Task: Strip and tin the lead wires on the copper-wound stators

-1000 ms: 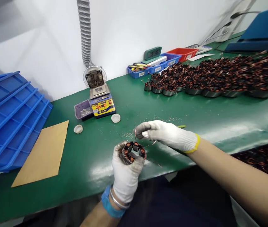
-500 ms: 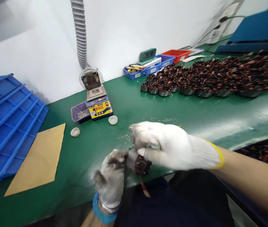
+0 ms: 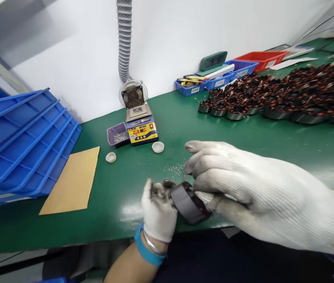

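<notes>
A motor stator, a dark grey ring with black and copper-coloured windings inside, is held tilted above the front of the green bench. My left hand, in a white glove with dirty fingertips, closes its fingers on the stator's left side. My right hand, also gloved, reaches in from the right with fingers bent and thumb and fingertips at the stator's right side. Its grip there is partly hidden by the glove. Small light scraps lie scattered on the bench just beyond both hands.
Many stators stand massed at the right. Behind the hands are a yellow-fronted heating unit, a purple tray and two white lids. Blue crates and brown cardboard lie left. Small bins line the wall.
The view has shifted, so bench items appear further right. The stator has turned, showing more of its grey outer band. My right hand appears larger and closer, its fingers less tightly curled.
</notes>
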The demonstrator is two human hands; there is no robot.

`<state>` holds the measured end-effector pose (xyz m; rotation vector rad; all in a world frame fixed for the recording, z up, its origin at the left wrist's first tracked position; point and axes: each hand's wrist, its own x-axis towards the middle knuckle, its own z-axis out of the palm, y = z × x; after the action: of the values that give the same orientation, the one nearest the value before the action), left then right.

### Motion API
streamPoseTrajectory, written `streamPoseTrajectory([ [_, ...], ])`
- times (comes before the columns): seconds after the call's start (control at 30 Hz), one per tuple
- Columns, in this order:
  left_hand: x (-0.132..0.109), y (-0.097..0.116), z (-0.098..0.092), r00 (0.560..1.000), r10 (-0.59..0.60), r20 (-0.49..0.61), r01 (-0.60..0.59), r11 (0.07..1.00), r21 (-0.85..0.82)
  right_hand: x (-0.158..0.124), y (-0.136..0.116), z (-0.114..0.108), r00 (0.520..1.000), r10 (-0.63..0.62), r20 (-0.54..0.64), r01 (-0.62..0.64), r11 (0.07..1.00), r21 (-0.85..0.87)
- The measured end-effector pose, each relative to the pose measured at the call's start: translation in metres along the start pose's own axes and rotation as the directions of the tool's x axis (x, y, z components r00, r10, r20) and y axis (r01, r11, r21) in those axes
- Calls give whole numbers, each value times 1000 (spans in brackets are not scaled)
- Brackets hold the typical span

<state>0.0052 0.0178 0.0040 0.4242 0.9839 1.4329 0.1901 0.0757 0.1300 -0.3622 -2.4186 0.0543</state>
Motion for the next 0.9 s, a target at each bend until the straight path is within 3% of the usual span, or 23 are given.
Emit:
streamPoseTrajectory([
  [0.07,5,-6,4,976,-177,123,184,982,-47,3,-2,-1,1000,-6,7,6,1000,18],
  [0.13,6,-9,5,881,-346,324,379,924,-44,4,1,-1,1000,-7,7,7,1000,-4],
  [0.17,4,-9,4,843,-369,392,415,909,-36,3,3,-1,1000,-5,2,5,1000,-21],
  [0.23,-1,-6,-1,864,-306,400,359,931,-65,2,7,-1,1000,5,-11,-5,999,-45],
  [0.3,-5,0,-6,932,-197,304,246,961,-129,2,10,1,1000,9,-22,-10,999,-32],
  [0.37,-5,3,-8,967,-137,217,174,972,-161,3,10,4,1000,10,-18,-10,1000,6],
  [0.47,-2,-1,-3,927,-212,309,263,955,-134,1,11,12,1000,29,-7,-29,998,47],
  [0.57,-1,-11,3,820,-319,475,385,922,-47,-10,16,20,994,109,-31,-105,988,109],
  [0.6,-2,-14,4,817,-318,481,378,925,-32,-14,18,21,987,154,-39,-146,977,154],
  [0.63,-3,-16,5,845,-284,452,337,941,-39,-18,20,21,976,214,-45,-201,957,211],
  [0.7,-7,-17,5,931,-157,331,195,977,-86,-24,21,21,904,420,-80,-367,857,362],
  [0.73,-9,-16,6,960,-92,263,125,986,-109,-27,21,20,832,540,-126,-430,772,468],
  [0.8,-11,-14,8,988,-14,151,35,990,-136,-34,21,22,611,750,-255,-452,595,665],
  [0.87,-10,-11,11,998,-6,67,17,988,-155,-44,18,33,393,836,-382,-433,535,725],
  [0.9,-9,-11,12,999,-18,32,23,985,-170,-51,15,42,347,836,-424,-470,547,693],
])
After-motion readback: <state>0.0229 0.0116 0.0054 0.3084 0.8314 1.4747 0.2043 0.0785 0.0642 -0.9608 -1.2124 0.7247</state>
